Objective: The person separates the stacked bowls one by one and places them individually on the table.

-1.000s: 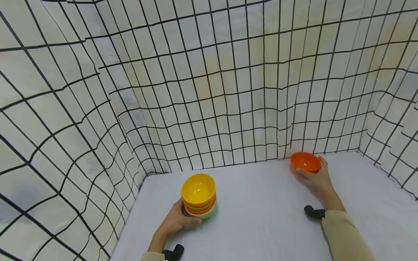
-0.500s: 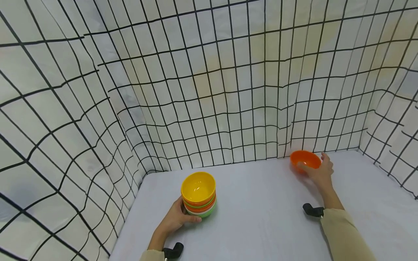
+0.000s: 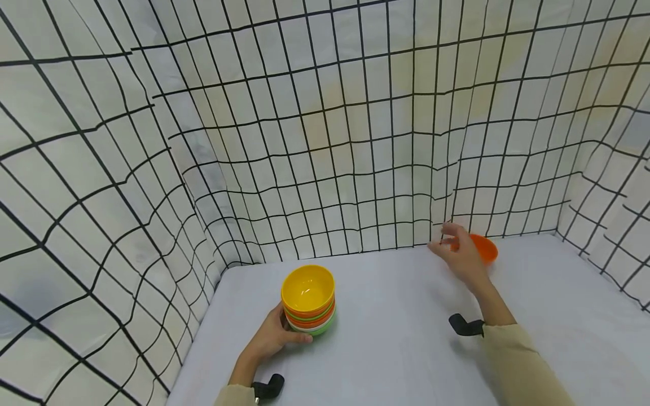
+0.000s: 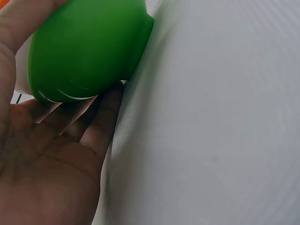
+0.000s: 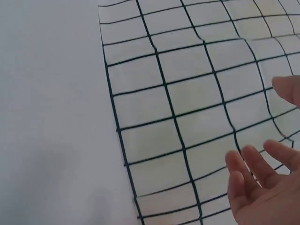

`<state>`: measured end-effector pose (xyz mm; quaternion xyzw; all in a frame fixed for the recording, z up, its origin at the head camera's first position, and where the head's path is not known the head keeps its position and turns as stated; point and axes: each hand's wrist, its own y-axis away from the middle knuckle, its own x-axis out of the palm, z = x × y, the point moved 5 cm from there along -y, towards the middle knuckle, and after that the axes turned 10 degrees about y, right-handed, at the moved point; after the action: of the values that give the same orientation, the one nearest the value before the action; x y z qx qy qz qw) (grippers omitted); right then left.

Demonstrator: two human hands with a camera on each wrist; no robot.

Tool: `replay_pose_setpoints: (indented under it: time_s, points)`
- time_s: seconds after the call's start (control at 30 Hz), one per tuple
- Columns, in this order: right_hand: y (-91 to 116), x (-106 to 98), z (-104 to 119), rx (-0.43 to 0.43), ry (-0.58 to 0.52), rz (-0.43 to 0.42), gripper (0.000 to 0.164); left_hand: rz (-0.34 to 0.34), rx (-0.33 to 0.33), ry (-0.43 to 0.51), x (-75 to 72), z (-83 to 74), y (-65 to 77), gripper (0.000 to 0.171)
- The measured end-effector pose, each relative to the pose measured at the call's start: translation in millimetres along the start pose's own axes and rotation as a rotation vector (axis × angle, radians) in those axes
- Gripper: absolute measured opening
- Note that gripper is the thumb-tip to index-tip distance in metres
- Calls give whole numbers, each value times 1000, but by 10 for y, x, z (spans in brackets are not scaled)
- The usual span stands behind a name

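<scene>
A stack of bowls stands at the left of the table, a yellow bowl (image 3: 307, 288) on top, with orange, green and white rims beneath. My left hand (image 3: 271, 336) holds the stack low down, thumb in front and fingers round its side. In the left wrist view the lowest, green bowl (image 4: 89, 51) sits on the tabletop between thumb and fingers. Over at the back right, an orange bowl (image 3: 484, 249) is partly hidden behind my right hand (image 3: 464, 259). That hand is raised with nothing in its grasp; the right wrist view shows its fingers (image 5: 251, 161) spread and loosely bent.
A white cloth covers the table (image 3: 391, 327). White walls with a black grid (image 3: 325, 186) rise along its back edge and both sides. Each wrist carries a black mount (image 3: 466, 325) below the sleeve.
My right hand has let go of the orange bowl, lifted away and moved left in front of it. The bowl stays in place. My left hand still holds the stack.
</scene>
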<state>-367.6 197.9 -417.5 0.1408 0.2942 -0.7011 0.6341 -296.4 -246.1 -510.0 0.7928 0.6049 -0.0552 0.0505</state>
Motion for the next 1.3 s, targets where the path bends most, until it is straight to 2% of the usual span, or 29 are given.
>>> replay_pose_setpoints:
  time_s: [0.1,0.2,0.43,0.6,0.8,1.07,1.3]
  points:
    - [37,176,188,-85,-22,130,70,1,0,4,3,2,-5,93]
    - [103,362,369,-143,-41,225,67,0,-2,1,7,4,-9,93]
    - [335,794,742,-253,-70,386,61,-2,-8,17,27,13,-7,93]
    - [478,1054,913,-307,-101,483,58,1,-2,25,59,11,-12,93]
    - [552,1372,1021,-315,-109,569,65,-10,-2,10,56,6,-22,93]
    - [502,1744,1175,-317,-132,613,93,-7,0,-9,11,-14,1,91]
    - [442,1927,1243,-298,-171,658,95,-12,-17,-8,8,-23,18,92]
